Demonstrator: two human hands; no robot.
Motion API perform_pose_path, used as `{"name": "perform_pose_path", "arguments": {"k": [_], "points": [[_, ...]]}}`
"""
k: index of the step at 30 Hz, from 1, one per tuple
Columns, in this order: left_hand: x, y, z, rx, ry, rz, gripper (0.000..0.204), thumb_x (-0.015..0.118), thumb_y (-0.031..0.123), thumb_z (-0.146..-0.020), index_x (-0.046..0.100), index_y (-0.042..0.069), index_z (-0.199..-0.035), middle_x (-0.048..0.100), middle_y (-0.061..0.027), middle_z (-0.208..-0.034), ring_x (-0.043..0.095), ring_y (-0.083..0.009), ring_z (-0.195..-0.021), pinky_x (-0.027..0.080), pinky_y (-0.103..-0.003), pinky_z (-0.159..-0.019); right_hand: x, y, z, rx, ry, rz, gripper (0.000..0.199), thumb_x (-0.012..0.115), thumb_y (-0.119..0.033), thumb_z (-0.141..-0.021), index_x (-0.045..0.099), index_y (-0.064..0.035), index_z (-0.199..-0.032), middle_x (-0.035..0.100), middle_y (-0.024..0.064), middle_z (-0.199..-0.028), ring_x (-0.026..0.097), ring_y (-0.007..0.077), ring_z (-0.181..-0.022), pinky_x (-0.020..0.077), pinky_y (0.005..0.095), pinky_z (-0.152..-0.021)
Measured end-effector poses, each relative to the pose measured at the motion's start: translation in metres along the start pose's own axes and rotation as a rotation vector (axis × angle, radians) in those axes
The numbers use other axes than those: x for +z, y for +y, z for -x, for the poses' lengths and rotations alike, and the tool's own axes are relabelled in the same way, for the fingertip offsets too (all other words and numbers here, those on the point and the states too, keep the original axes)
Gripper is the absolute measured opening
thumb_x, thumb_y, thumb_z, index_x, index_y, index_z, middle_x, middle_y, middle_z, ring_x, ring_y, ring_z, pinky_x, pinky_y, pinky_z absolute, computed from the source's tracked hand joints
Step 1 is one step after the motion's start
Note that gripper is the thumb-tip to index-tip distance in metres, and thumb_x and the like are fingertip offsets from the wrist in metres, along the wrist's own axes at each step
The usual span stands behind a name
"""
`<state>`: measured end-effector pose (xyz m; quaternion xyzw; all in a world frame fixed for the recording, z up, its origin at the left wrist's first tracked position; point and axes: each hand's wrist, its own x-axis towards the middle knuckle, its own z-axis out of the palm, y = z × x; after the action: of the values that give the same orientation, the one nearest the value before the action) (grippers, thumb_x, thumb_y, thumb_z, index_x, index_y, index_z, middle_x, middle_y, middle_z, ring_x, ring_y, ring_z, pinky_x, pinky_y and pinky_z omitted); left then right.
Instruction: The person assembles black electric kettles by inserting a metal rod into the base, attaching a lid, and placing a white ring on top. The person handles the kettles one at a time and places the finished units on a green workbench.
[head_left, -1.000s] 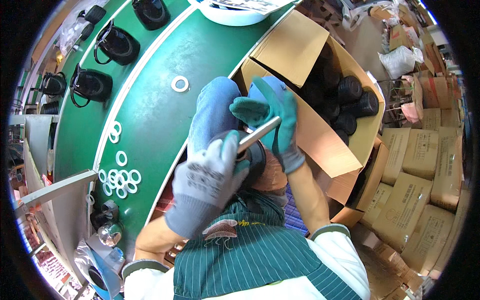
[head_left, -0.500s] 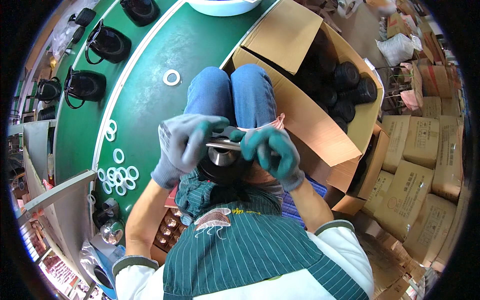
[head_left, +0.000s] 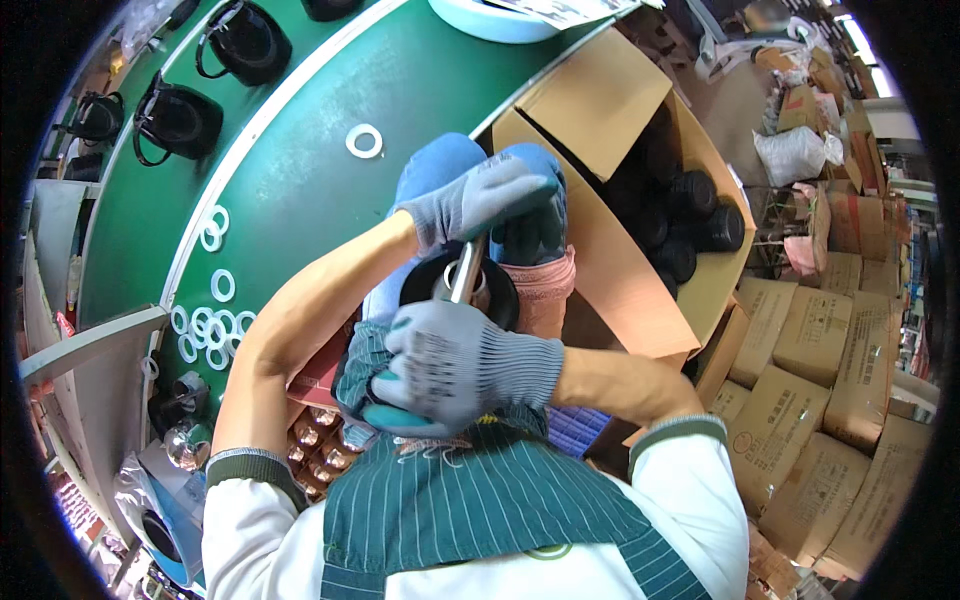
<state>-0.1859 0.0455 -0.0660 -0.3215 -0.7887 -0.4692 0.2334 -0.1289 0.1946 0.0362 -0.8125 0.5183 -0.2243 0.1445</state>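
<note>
A black round vessel with a shiny metal neck rests in my lap, held near my thighs. Across its mouth lies a straight metal bar, now pointing away from my body. My left hand, in a grey glove with green palm, is closed over the bar's far end. Gripping the near end, my gloved right hand has its fingers curled toward the left. Both hands cover the bar's ends, and part of the vessel is hidden beneath them.
White rings lie on the green table at left, with a single ring farther up. Black jugs stand behind a white strip. To the right, an open cardboard box holds black cylindrical parts; stacked cartons stand beyond.
The bar has turned from crosswise to pointing away from me. My left hand has swung to the far side, my right hand to the near side. The whole view has shifted slightly.
</note>
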Motion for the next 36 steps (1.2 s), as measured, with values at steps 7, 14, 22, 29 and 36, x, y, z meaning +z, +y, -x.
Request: {"name": "perform_pose_path", "arguments": {"k": [7, 14, 22, 29, 36], "points": [[-0.028, -0.001, 0.083, -0.719, 0.330, 0.134, 0.038, 0.052, 0.028, -0.102, 0.067, -0.001, -0.120, 0.067, -0.0169, -0.089, 0.065, -0.0275, -0.075, 0.051, -0.037, -0.068, 0.000, -0.026, 0.067, 0.468, 0.654, -0.274, 0.085, 0.084, -0.049, -0.073, 0.058, 0.0014, -0.136, 0.060, 0.0184, -0.134, 0.056, 0.0350, -0.127, 0.0392, 0.0528, -0.114], [-0.097, 0.093, 0.171, -1.345, 1.040, -0.078, 0.061, 0.047, 0.055, -0.104, 0.074, 0.002, -0.116, 0.074, -0.0147, -0.093, 0.070, -0.0237, -0.074, 0.054, -0.036, -0.073, 0.042, -0.016, 0.079, 0.694, 0.576, -0.120, 0.066, 0.086, -0.050, -0.073, 0.072, -0.0166, -0.128, 0.052, 0.0187, -0.148, 0.038, 0.0456, -0.144, 0.0329, 0.0569, -0.117], [-0.088, 0.093, 0.239, -1.311, 0.675, -0.887, 0.060, 0.072, 0.037, -0.087, 0.059, 0.003, -0.135, 0.065, -0.0187, -0.124, 0.062, -0.0358, -0.115, 0.049, -0.044, -0.099, -0.011, -0.022, 0.066, 0.520, 0.630, -0.035, 0.058, 0.093, -0.033, -0.066, 0.077, -0.0152, -0.119, 0.065, 0.0124, -0.134, 0.050, 0.0420, -0.137, 0.0364, 0.0572, -0.117], [-0.069, 0.183, 0.145, -0.527, 0.431, -0.865, 0.062, 0.068, 0.016, -0.086, 0.050, 0.000, -0.143, 0.050, -0.0270, -0.146, 0.045, -0.0523, -0.134, 0.036, -0.062, -0.112, -0.049, 0.013, 0.054, 0.693, 1.349, -0.817, 0.046, 0.073, -0.027, -0.095, 0.065, -0.0011, -0.132, 0.067, 0.0143, -0.132, 0.064, 0.0259, -0.122, 0.0497, 0.0420, -0.108], [-0.041, 0.221, 0.173, -0.441, 0.629, 0.133, 0.089, 0.062, 0.042, -0.099, 0.016, -0.004, -0.160, 0.027, -0.0277, -0.163, 0.035, -0.0448, -0.147, 0.033, -0.056, -0.118, 0.037, 0.051, 0.018, 0.669, 1.190, -1.271, 0.042, 0.047, -0.012, -0.109, 0.048, 0.0038, -0.147, 0.062, 0.0131, -0.141, 0.071, 0.0191, -0.109, 0.0587, 0.0265, -0.095]]}}
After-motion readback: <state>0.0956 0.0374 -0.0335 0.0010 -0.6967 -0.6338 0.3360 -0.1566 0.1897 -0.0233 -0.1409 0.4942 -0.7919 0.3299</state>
